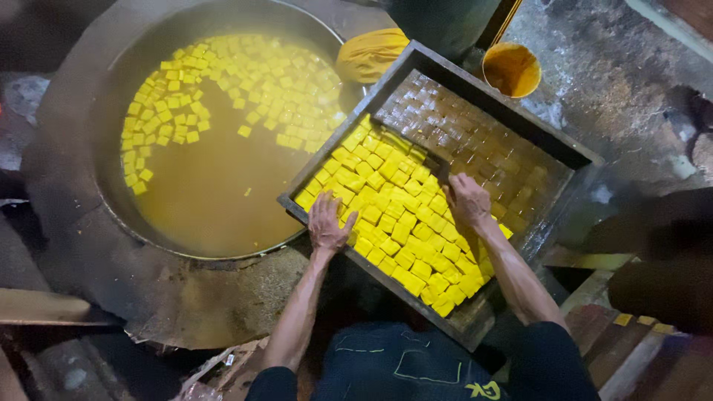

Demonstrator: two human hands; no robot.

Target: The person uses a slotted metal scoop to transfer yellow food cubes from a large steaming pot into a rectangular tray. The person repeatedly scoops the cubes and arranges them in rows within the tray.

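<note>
head view, looking straight down on a dark wooden tray (pixel 520 126) tipped against the rim of a big round vat (pixel 82 111) of yellow-brown liquid. roughly half the tray packed with yellow cubes (pixel 405 230) (tofu-like, wet and glossy), the far half bare and showing a gridded base. more cubes floating loose (pixel 223 82) in the vat. left hand (pixel 327 223) spread flat, fingers open, pressing on the cubes at the tray's near-left edge; right hand (pixel 466 199) likewise open, palm down at the boundary between cubes and bare grid, gripping nothing. judging by look: cubes soft, slippery, easily crushed or split, best pushed in a mass with flat palms rather than pinched; tray stiff and probably heavy when loaded, best held by its raised side rails. small yellow bucket (pixel 511 69) beyond the tray, yellow cloth (pixel 369 53) beside the vat.
</note>
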